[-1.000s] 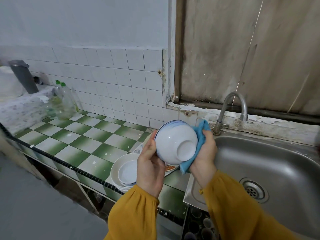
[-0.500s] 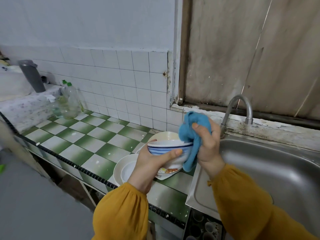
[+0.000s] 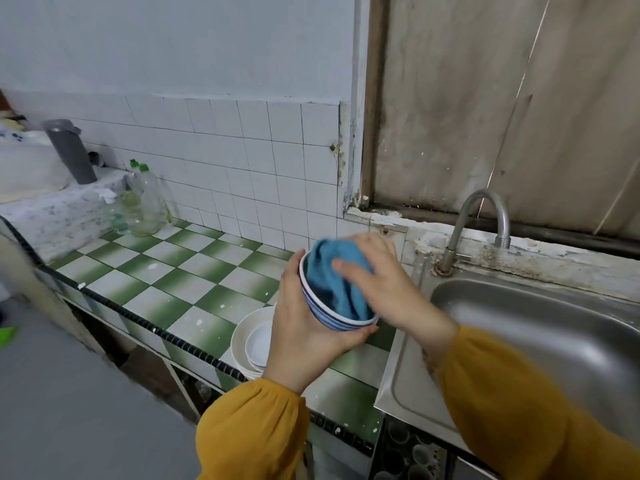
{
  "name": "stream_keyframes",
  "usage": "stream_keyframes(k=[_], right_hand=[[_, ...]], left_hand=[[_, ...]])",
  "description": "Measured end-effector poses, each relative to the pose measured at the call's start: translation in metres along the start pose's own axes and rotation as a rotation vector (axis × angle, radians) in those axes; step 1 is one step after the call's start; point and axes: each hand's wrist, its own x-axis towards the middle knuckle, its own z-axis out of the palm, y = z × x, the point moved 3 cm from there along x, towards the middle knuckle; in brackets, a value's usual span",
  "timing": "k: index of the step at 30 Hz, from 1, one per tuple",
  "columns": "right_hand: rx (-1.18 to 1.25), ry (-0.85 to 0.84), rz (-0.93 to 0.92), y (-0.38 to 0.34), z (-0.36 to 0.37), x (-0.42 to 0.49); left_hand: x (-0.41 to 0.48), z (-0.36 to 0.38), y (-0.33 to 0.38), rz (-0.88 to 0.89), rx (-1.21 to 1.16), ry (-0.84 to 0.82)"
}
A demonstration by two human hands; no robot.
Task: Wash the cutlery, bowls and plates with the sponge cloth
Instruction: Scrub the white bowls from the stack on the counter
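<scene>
A blue-striped bowl (image 3: 329,318) was held tilted over the tabletop (image 3: 194,271), just left of the sink (image 3: 554,341). It was gripped from below by the left hand (image 3: 304,327), thumb up along the rim, fingers curled under the base. A blue sponge cloth (image 3: 329,278) was bunched inside the bowl. The cloth was gripped and pressed in by the right hand (image 3: 384,285), thumb laid across it; the fingers were blurred. A stack of white bowls (image 3: 242,341) was set on the green-and-white tiles, partly hidden behind the left hand. A curved tap (image 3: 485,216) was mounted at the sink's back rim. Two green-capped bottles (image 3: 145,202) were stood at the tabletop's far left, by the tiled wall. Mustard sleeves (image 3: 256,431) were worn.
</scene>
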Motion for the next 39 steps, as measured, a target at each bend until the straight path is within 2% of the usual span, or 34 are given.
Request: stream_keyframes(k=[2, 6, 8, 10, 12, 13, 14, 16, 18, 19, 20, 22, 24, 27, 29, 30, 32, 34, 36, 37, 39], right_hand=[[-0.199, -0.072, -0.064, 0.005, 0.007, -0.011], [-0.068, -0.043, 0.008, 0.009, 0.017, -0.019], [-0.028, -0.192, -0.010, 0.009, 0.020, -0.020], [0.016, -0.408, -0.058, 0.005, 0.009, -0.018], [-0.106, -0.583, -0.145, -0.001, -0.010, -0.014], [-0.243, -0.607, -0.242, -0.003, -0.018, -0.011], [-0.380, -0.575, -0.357, -0.004, -0.023, -0.007], [-0.519, -0.367, -0.477, -0.003, -0.023, -0.006], [-0.433, -0.054, -0.388, 0.000, -0.012, -0.012], [-0.316, 0.060, -0.306, 0.002, -0.005, -0.016], [-0.169, 0.095, -0.218, 0.003, 0.001, -0.020], [0.080, -0.005, -0.094, 0.003, 0.009, -0.026], [0.203, -0.092, -0.042, 0.003, 0.008, -0.027], [0.227, 0.140, 0.061, 0.011, 0.005, -0.026], [0.279, 0.173, 0.092, 0.012, 0.014, -0.028], [0.341, 0.107, 0.088, 0.010, 0.019, -0.029], [0.420, -0.154, 0.053, 0.004, 0.019, -0.029], [0.292, -0.427, -0.052, -0.004, 0.009, -0.025], [-0.055, -0.582, -0.255, -0.009, -0.001, -0.019], [-0.256, -0.599, -0.420, -0.012, -0.004, -0.016], [-0.641, -0.494, -0.788, -0.015, -0.008, -0.010]], left_hand=[[0.001, -0.003, -0.004, 0.035, 0.036, -0.021], [-0.006, -0.001, -0.005, 0.072, 0.129, -0.061], [-0.006, -0.001, -0.009, 0.073, 0.148, -0.079], [-0.002, -0.005, -0.013, 0.073, 0.107, -0.086], [-0.002, -0.009, -0.010, 0.107, 0.134, -0.088], [-0.003, -0.009, -0.007, 0.125, 0.150, -0.087], [-0.004, -0.008, -0.005, 0.129, 0.136, -0.088], [-0.007, -0.002, -0.002, 0.120, 0.068, -0.109], [-0.010, 0.005, -0.002, 0.115, 0.044, -0.136], [-0.010, 0.008, -0.003, 0.111, 0.029, -0.148], [-0.010, 0.010, -0.004, 0.106, 0.015, -0.155], [-0.012, 0.009, -0.008, 0.092, -0.006, -0.161], [-0.016, 0.006, -0.012, 0.091, -0.018, -0.182], [-0.018, 0.010, -0.009, 0.094, 0.016, -0.187], [-0.014, 0.012, -0.012, 0.095, 0.005, -0.202], [-0.011, 0.009, -0.015, 0.093, 0.005, -0.203], [-0.003, -0.004, -0.013, 0.079, -0.024, -0.206], [0.002, -0.019, -0.008, 0.086, -0.012, -0.210], [0.004, -0.026, -0.001, 0.139, 0.045, -0.246], [0.005, -0.027, 0.002, 0.141, 0.041, -0.274], [0.005, -0.025, 0.007, 0.145, 0.022, -0.330]])
